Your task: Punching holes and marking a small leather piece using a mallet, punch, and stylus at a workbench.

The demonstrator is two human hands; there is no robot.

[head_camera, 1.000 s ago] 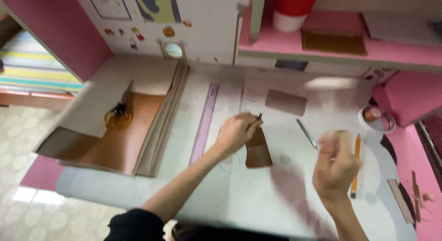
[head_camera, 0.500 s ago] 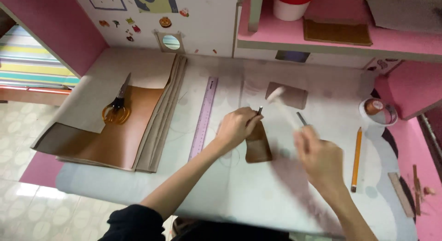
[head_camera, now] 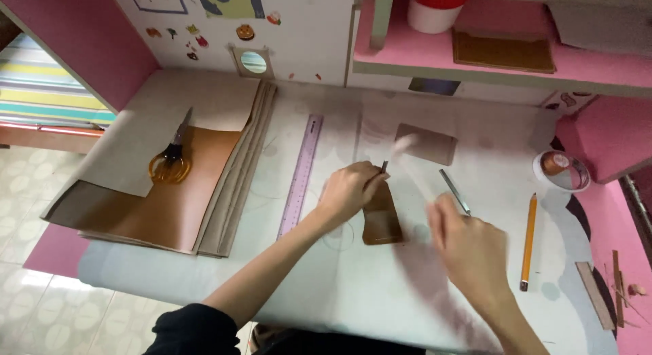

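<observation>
Worktop (head_camera: 380, 307) bare below left hand (head_camera: 350, 191) pinning leather piece (head_camera: 382, 218)

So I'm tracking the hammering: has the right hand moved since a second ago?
Yes. The right hand has swung left from the pencil.

Left hand (head_camera: 350, 191) curled in a closed grip, forearm extended; right hand (head_camera: 468, 250) blurred, fingers loosely bent.

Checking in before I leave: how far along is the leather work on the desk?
Done: a small brown leather piece is cut out. In hand: left hand presses a thin metal tool on it; right hand is blurred above the desk. Left: a second piece lies untouched.
</observation>
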